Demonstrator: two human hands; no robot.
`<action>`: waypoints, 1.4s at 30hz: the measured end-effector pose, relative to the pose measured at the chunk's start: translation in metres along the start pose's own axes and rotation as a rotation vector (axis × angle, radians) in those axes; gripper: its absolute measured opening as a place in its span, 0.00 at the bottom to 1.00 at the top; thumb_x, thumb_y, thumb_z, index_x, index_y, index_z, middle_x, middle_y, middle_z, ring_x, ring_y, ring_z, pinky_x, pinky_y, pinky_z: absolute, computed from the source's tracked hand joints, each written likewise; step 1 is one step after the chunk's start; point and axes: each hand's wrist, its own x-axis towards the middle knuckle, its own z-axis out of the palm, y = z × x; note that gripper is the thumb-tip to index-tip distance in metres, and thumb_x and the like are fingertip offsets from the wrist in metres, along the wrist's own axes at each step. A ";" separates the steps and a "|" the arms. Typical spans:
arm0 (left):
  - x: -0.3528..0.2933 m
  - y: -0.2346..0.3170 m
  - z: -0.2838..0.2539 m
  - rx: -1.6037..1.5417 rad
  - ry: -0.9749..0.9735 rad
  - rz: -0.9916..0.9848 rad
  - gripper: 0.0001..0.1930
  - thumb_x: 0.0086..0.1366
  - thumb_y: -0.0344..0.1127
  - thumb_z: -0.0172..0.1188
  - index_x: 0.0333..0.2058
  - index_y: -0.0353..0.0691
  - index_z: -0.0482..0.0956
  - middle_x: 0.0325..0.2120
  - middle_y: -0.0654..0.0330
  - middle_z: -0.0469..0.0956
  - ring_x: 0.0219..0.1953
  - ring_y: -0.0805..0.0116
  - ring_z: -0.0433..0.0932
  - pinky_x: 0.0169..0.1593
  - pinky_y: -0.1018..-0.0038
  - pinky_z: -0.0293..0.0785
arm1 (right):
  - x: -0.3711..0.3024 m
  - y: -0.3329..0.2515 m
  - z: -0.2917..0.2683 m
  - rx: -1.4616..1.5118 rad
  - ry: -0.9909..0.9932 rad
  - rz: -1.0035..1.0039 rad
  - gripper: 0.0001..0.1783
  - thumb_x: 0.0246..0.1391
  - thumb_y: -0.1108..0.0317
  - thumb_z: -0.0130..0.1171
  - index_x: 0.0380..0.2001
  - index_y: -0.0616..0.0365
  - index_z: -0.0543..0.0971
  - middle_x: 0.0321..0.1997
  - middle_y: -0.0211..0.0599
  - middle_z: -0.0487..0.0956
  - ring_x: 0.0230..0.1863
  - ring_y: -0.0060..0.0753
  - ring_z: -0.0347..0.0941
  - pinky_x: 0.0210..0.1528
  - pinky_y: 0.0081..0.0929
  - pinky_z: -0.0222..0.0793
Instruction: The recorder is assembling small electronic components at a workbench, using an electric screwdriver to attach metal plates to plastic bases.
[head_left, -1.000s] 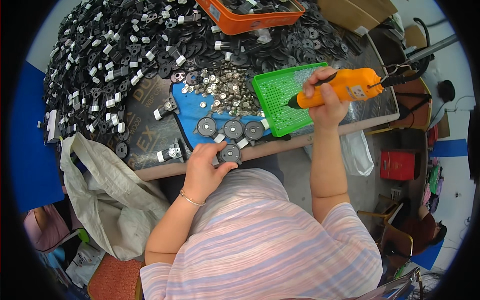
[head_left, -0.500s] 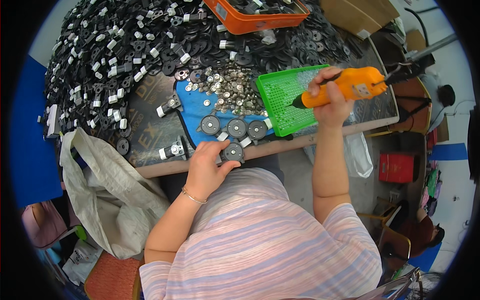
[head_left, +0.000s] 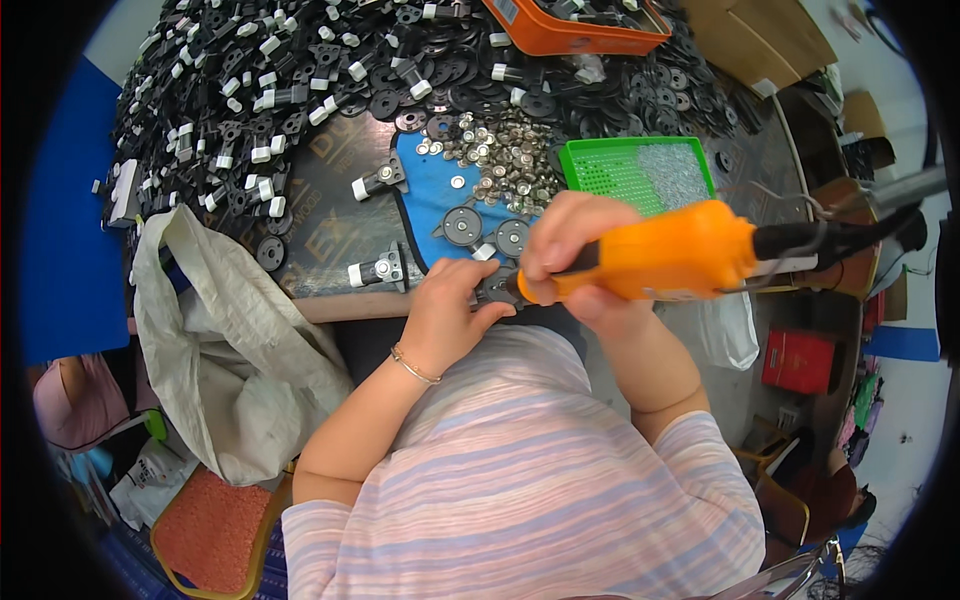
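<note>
At the near edge of the bench [head_left: 352, 306], the left hand [head_left: 443, 306] grips a dark part [head_left: 494, 287], seemingly steadying it beneath the orange power driver [head_left: 690, 248] clasped in the right hand [head_left: 588, 243].

The power screwdriver [head_left: 675, 250] has a smooth, softly glossy orange plastic body. The wheels [head_left: 462, 226] look like matt dark plastic, the small caps [head_left: 505, 150] like shiny metal. The blue cloth [head_left: 418, 190] looks soft and matt. The tray [head_left: 600, 172] is perforated green plastic; the desk [head_left: 335, 240], smooth with a dull sheen; the sack [head_left: 235, 345], creased woven fabric; the box [head_left: 755, 40], matt cardboard; the bracelet [head_left: 410, 364], polished metal.
</note>
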 end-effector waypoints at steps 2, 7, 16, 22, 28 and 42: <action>0.000 -0.001 0.001 -0.013 -0.018 -0.022 0.24 0.43 0.37 0.72 0.39 0.35 0.77 0.30 0.56 0.77 0.36 0.56 0.73 0.39 0.66 0.70 | 0.001 0.006 0.003 -0.022 -0.020 0.012 0.19 0.48 0.57 0.66 0.32 0.60 0.72 0.31 0.38 0.71 0.24 0.24 0.69 0.25 0.19 0.66; -0.002 -0.002 0.003 -0.033 0.023 0.013 0.21 0.44 0.36 0.71 0.38 0.37 0.78 0.29 0.57 0.77 0.35 0.56 0.72 0.39 0.65 0.70 | 0.004 0.008 0.008 -0.173 -0.176 -0.031 0.16 0.49 0.58 0.66 0.31 0.58 0.73 0.28 0.35 0.71 0.24 0.22 0.68 0.25 0.18 0.66; 0.002 0.004 0.001 -0.122 0.048 0.011 0.15 0.45 0.33 0.68 0.33 0.39 0.77 0.28 0.58 0.77 0.34 0.55 0.72 0.38 0.65 0.70 | 0.019 0.008 -0.007 -0.061 -0.470 0.082 0.20 0.42 0.55 0.71 0.31 0.59 0.79 0.28 0.34 0.76 0.25 0.26 0.70 0.28 0.23 0.67; 0.000 0.016 -0.007 0.030 -0.006 -0.013 0.23 0.45 0.36 0.70 0.40 0.33 0.76 0.31 0.54 0.77 0.37 0.54 0.72 0.42 0.64 0.70 | 0.024 -0.010 -0.036 0.337 -0.067 -0.085 0.20 0.48 0.55 0.64 0.37 0.57 0.72 0.33 0.34 0.72 0.25 0.27 0.69 0.29 0.26 0.66; 0.036 0.025 -0.025 0.185 0.156 0.142 0.25 0.47 0.36 0.68 0.44 0.34 0.73 0.37 0.52 0.76 0.41 0.52 0.72 0.45 0.62 0.67 | 0.000 -0.023 -0.084 0.153 0.323 -0.180 0.18 0.50 0.56 0.57 0.39 0.56 0.70 0.34 0.35 0.68 0.28 0.27 0.64 0.34 0.27 0.61; 0.063 -0.064 -0.093 0.446 0.152 -0.239 0.24 0.45 0.23 0.65 0.44 0.39 0.73 0.37 0.55 0.78 0.43 0.53 0.74 0.47 0.63 0.71 | -0.046 -0.040 -0.131 -0.041 0.582 -0.229 0.16 0.51 0.64 0.57 0.41 0.58 0.70 0.36 0.38 0.71 0.30 0.29 0.67 0.36 0.29 0.64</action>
